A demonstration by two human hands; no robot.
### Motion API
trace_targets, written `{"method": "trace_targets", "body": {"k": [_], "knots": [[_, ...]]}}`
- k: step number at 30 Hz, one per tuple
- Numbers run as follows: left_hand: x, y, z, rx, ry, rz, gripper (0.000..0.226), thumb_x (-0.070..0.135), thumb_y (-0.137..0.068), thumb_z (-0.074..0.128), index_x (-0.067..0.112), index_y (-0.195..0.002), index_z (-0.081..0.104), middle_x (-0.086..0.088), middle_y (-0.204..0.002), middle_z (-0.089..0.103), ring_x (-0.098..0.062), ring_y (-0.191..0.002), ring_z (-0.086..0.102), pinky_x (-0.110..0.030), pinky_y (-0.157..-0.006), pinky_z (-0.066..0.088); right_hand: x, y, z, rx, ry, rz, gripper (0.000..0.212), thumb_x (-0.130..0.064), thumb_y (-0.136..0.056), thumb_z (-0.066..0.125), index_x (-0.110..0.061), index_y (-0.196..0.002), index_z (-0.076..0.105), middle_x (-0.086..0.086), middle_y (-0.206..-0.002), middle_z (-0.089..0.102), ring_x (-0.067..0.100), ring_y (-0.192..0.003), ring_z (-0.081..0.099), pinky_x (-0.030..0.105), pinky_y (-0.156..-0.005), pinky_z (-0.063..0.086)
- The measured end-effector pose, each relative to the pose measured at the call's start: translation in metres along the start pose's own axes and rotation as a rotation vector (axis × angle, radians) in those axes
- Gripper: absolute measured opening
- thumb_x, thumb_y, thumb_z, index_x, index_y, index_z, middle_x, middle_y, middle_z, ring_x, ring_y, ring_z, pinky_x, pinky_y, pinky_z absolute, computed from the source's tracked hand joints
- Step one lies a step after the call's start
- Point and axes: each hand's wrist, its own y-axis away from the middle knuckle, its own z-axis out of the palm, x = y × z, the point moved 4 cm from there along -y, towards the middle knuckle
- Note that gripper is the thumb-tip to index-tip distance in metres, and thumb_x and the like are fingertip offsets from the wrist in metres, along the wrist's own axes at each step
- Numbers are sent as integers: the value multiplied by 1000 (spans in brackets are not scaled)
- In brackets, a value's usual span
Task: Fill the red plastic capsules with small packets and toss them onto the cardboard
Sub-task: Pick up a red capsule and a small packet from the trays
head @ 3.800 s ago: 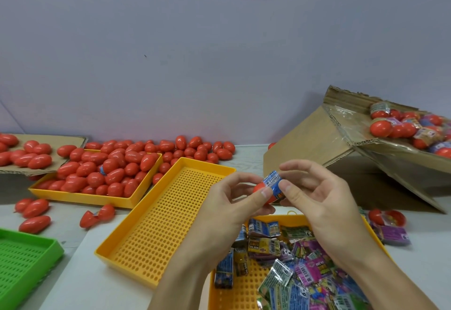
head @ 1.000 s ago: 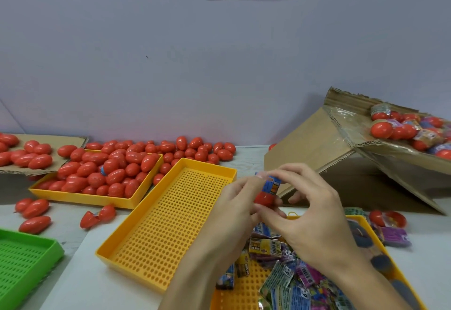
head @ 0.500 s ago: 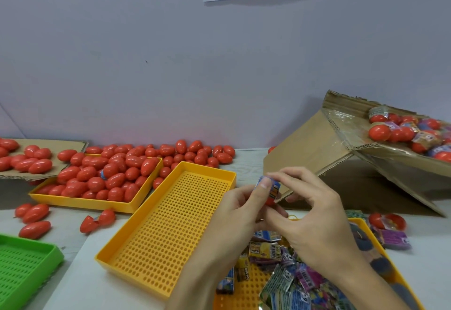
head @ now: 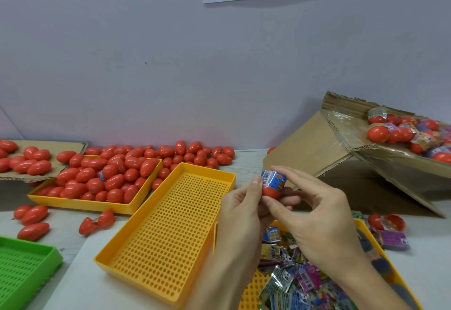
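Observation:
My left hand (head: 241,208) holds a red capsule half (head: 270,191) from below, thumb against its side. A blue packet (head: 272,179) sticks out of the half's top, and my right hand (head: 314,214) pinches the packet's upper end. Under both hands a yellow tray (head: 388,273) holds several loose packets (head: 292,275). At the right a tilted cardboard sheet (head: 346,143) carries several filled red capsules (head: 400,134).
An empty yellow perforated tray (head: 168,231) lies left of my hands. Behind it a yellow tray (head: 80,203) is heaped with closed red capsules, more scattered along the wall and on flat cardboard (head: 58,145). A green tray (head: 22,268) sits bottom left.
The blue packet stands more upright in the capsule half than a second ago. Both hands have stayed above the packet tray. The camera has tipped slightly downward.

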Motion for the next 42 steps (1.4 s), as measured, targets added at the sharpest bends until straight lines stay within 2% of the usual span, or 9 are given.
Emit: {"method": "trace_targets", "body": {"k": [4,7,10,21,25,30,35,38,42], "knots": [[3,0,-2,10,-42,-4,40,30,-101,49,6,-86,78,-25,-86,74,-29,-72,73,-31,-64,59,-1,0,2,-37,10,11,48,-27,-74,82,-31,-120,70,-23,-115,69,5,-107,67,30,-89,58],[5,1,-2,-37,-142,-2,34,33,-98,54,9,-88,75,-16,-78,72,-23,-68,67,-30,-60,56,-5,0,4,-87,61,-31,49,-15,-78,82,-44,-115,68,-27,-114,68,1,-108,65,25,-87,57],[5,1,-1,-89,-225,-16,34,31,-100,51,3,-93,70,-9,-69,67,-16,-62,62,-27,-58,53,-4,-1,0,-76,115,-21,46,-23,-78,77,-53,-111,64,-34,-115,65,1,-106,64,27,-86,57],[-1,1,-2,-36,-131,-24,46,41,-101,45,8,-92,76,-20,-86,74,-27,-79,73,-33,-68,59,-4,-1,3,-113,12,5,41,-39,-75,75,-48,-114,68,-23,-110,69,4,-99,69,19,-80,57],[-4,2,3,9,-104,-7,59,40,-103,39,5,-73,75,-19,-75,71,-29,-72,70,-35,-70,59,-2,-1,3,-93,-36,11,50,-38,-71,73,-33,-120,69,-19,-107,71,4,-99,69,15,-80,56],[-8,0,7,24,-25,-17,59,35,-105,37,3,-72,76,-22,-70,70,-27,-63,71,-28,-59,58,3,-1,5,-79,-135,65,55,-29,-68,75,-26,-122,69,-16,-109,71,9,-95,73,22,-78,60],[-1,1,4,8,-203,63,46,38,-104,40,14,-90,76,-15,-85,76,-24,-75,74,-32,-68,59,-3,-1,4,-102,-25,22,44,-34,-75,73,-42,-117,66,-22,-108,69,5,-99,69,20,-80,58],[3,2,3,-11,-400,146,38,35,-104,42,17,-96,74,-7,-84,76,-18,-79,73,-41,-76,60,-3,-2,3,-108,117,-25,50,-19,-83,77,-55,-113,59,-32,-111,67,3,-102,66,20,-84,56],[3,4,1,-38,-468,96,45,34,-106,37,23,-86,76,-4,-74,74,-17,-70,71,-33,-62,58,1,-2,1,-133,107,12,51,-16,-84,77,-53,-115,62,-28,-109,69,5,-103,67,30,-84,59]]}}
